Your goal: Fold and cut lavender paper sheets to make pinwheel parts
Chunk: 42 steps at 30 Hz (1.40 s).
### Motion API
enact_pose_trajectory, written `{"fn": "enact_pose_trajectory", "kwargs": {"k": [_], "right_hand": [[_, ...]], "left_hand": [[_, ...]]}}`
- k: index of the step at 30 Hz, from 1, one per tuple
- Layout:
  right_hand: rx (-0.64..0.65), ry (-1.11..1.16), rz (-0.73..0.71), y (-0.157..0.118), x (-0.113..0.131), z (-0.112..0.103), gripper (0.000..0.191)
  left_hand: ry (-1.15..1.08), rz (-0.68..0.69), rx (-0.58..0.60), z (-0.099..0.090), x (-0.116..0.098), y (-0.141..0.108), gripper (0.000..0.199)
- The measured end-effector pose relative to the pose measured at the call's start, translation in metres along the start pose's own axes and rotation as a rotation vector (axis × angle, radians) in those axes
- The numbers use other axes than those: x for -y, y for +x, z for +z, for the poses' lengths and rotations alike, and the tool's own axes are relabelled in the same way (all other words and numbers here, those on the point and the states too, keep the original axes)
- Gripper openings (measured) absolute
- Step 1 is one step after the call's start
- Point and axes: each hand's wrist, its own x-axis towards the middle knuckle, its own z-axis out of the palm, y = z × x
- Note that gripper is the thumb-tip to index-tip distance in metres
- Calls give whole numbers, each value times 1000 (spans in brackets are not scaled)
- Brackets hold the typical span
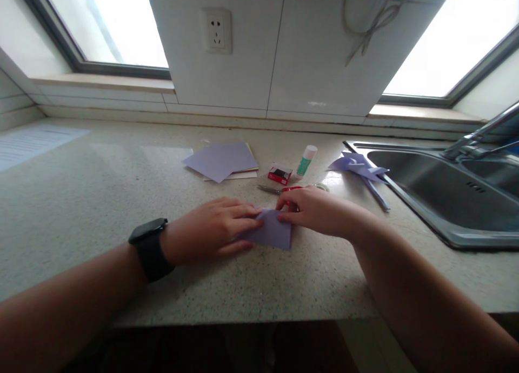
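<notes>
A folded purple paper lies on the speckled counter between my hands. My left hand rests flat over its left part, fingers spread a little. At the paper's upper right edge, my right hand pinches with thumb and index finger. Just beyond are scissors with red handles, partly hidden by my right hand. A small red box and a glue stick with a white cap, standing tilted in view, sit behind the scissors.
A stack of purple sheets lies at the back. Right of the glue stick, a purple paper pinwheel rests beside the steel sink. A printed sheet is at far left.
</notes>
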Motion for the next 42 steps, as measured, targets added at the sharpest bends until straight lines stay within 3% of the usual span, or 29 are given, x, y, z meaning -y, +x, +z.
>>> {"fn": "enact_pose_trajectory", "kwargs": {"k": [8,13,27,33,42], "right_hand": [[-130,-109,-168,-8,14,-7,26],[-44,-71,-255,-10,18,-5,28],[0,-56,-260,-9,19,-5,41],[-34,-73,-280,-10,18,-2,43],[-82,-75,-287,-7,15,-2,29]], "left_hand": [[80,24,-24,1,4,0,36],[82,11,-26,2,5,0,38],[89,-20,-35,1,1,2,44],[193,12,-64,1,-5,3,34],[200,-25,-58,-1,-8,4,27]]}}
